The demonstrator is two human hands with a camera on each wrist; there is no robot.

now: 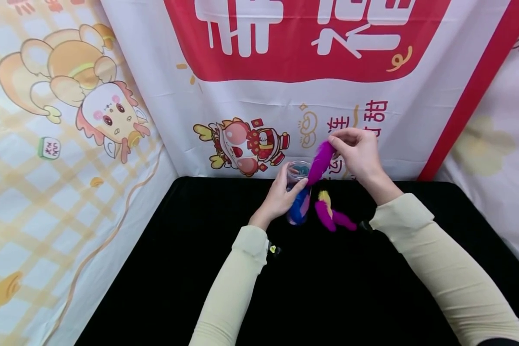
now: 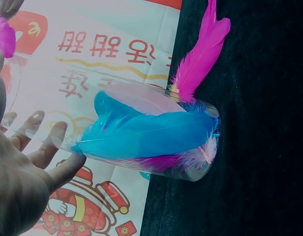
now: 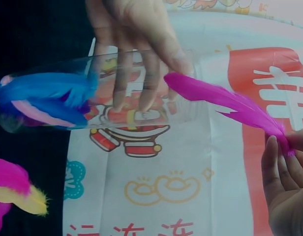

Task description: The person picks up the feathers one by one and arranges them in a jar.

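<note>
A clear jar (image 1: 298,211) stands near the table's back edge, and my left hand (image 1: 278,198) grips its upper part. Blue feathers (image 2: 151,135) lie inside it along with pink and purple ones, as the left wrist view shows. Between thumb and fingertips my right hand (image 1: 358,153) pinches a magenta feather (image 1: 321,162) by its fluffy end. The feather slants down, its other end beside the jar's mouth and close to my left thumb; whether they touch I cannot tell. Right of the jar lie loose magenta feathers (image 1: 325,215) and a yellow one (image 1: 324,198).
The table has a black cloth (image 1: 320,288). A white and red printed curtain (image 1: 251,101) hangs right behind it, and a patterned cloth (image 1: 60,192) hangs at the left.
</note>
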